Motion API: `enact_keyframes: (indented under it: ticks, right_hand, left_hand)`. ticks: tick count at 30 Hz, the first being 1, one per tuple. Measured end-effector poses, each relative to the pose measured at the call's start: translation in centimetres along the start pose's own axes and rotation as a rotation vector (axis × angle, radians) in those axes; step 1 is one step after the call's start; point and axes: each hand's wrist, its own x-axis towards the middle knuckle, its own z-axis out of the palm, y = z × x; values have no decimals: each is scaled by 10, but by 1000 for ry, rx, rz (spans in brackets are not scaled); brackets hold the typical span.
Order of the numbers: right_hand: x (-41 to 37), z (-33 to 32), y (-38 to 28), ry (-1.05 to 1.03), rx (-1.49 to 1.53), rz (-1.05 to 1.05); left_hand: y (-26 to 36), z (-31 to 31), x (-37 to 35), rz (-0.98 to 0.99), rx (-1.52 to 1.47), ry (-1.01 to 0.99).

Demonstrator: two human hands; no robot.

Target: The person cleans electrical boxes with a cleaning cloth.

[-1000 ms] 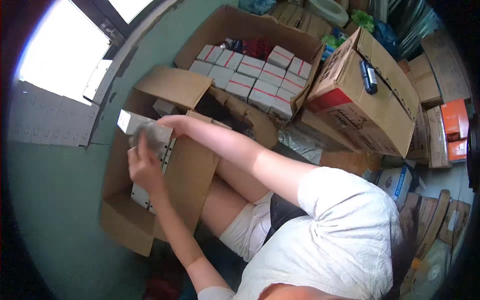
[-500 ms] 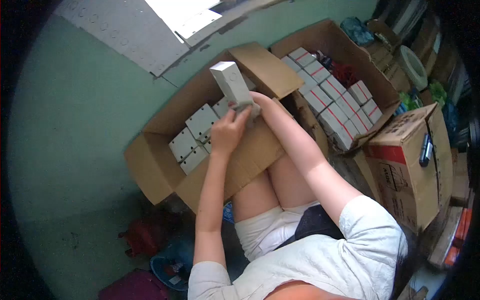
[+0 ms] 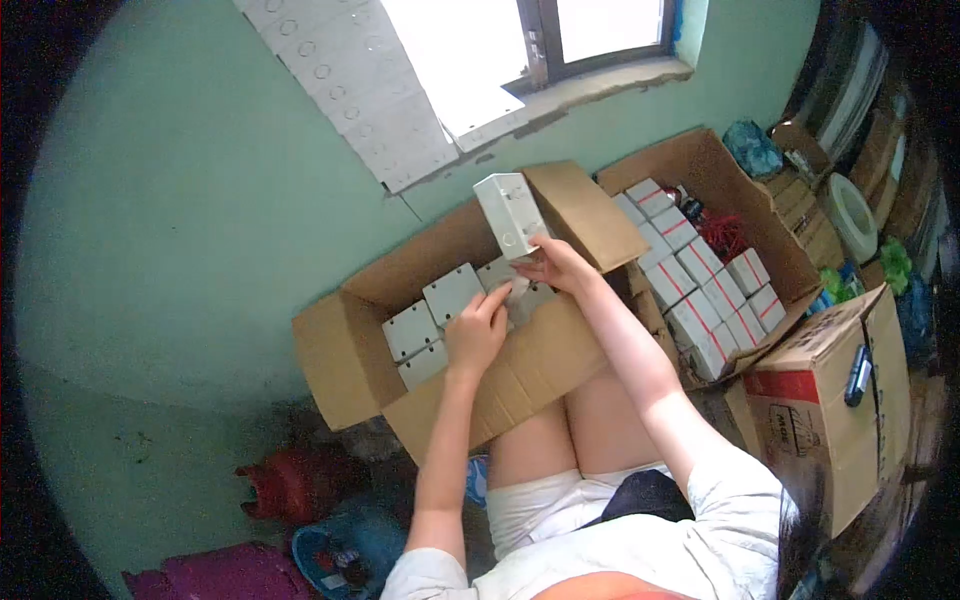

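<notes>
In the head view my right hand grips a white plastic box with round marks on its sides. The box is tilted, and its hollow inside faces me. My left hand is just below, with thumb and fingers pinched on a small clear plastic bag. What the bag contains is too blurred to make out. Both hands are over an open cardboard carton. Several white boxes with dark corner holes sit in rows inside it.
A second carton at the right holds several grey-white boxes with red stripes and some red wire. A closed carton carries a dark blue tool. A blue basket and a red object lie at lower left.
My view has shifted, bringing more of the window into sight. The white box has turned so its hollow side shows, and my hands have moved slightly apart, with the bag now visible between them.
</notes>
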Motion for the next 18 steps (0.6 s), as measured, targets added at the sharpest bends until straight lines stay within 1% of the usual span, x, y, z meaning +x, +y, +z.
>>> enact_keyframes:
  ticks: [1,2,3,4,5,6,8,9,10,11,12,14,15,17,18]
  right_hand:
    - [-6,-2,-6,-24,-56,-8]
    - [-15,-1,-13,-45,-112,-11]
    - [-24,1,-17,-14,-96,-70]
    - [-20,-8,-21,-10,-185,-105]
    - [-27,-3,-25,73,-210,-190]
    - [-34,2,-27,158,-234,-269]
    - [-15,-18,-20,185,-437,-588]
    - [-41,4,-17,302,-519,-728]
    - [-69,32,-18,417,-604,-869]
    - [-68,33,-11,459,-723,-1070]
    - [-76,36,-6,421,-708,-1012]
    - [-85,40,6,372,-753,-1052]
    - [-87,43,13,363,-759,-1033]
    - [-95,44,27,353,-990,-1282]
    - [-95,42,34,342,-999,-1267]
  left_hand:
    - [-7,2,-7,-76,-111,79]
    - [-9,-1,-8,-83,-109,83]
    - [-10,-4,-13,-117,-157,190]
    - [-9,-8,-21,-158,-205,293]
    - [-2,-18,-22,-157,-222,325]
    - [2,-26,-23,-184,-219,310]
    - [9,-36,-17,-89,-182,456]
    - [14,-42,-14,-112,-179,440]
    - [19,-47,-11,-87,-120,391]
    - [20,-46,-7,-61,-62,341]
    - [18,-39,-3,-84,-62,326]
    - [16,-25,7,-4,112,176]
    - [16,-19,11,-23,113,169]
    - [18,-7,16,-260,193,-72]
    - [17,1,17,-278,188,-77]
